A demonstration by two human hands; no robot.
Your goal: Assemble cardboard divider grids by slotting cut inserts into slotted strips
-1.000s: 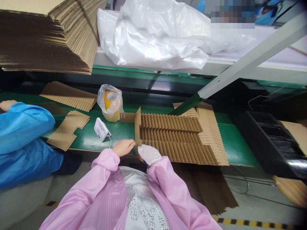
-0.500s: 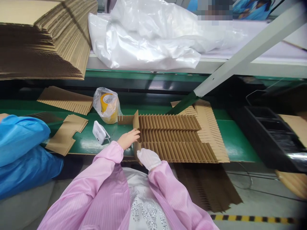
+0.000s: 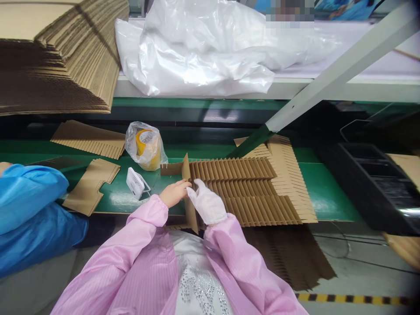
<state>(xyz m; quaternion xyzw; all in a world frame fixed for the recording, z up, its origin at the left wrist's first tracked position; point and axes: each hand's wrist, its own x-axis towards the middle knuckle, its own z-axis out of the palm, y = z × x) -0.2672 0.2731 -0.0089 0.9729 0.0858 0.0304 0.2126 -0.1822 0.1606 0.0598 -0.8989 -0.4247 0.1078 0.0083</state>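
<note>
The bare left hand (image 3: 173,193) and the gloved right hand (image 3: 207,203) meet at the front edge of the green bench (image 3: 324,192). Both pinch one upright cardboard strip (image 3: 189,197), the left from its left side, the right from its right side. This strip crosses the slotted cardboard dividers (image 3: 249,188), which lie spread toward the right. A small white fan (image 3: 135,182) lies just left of the left hand, and a bagged tape roll (image 3: 145,145) sits behind it.
</note>
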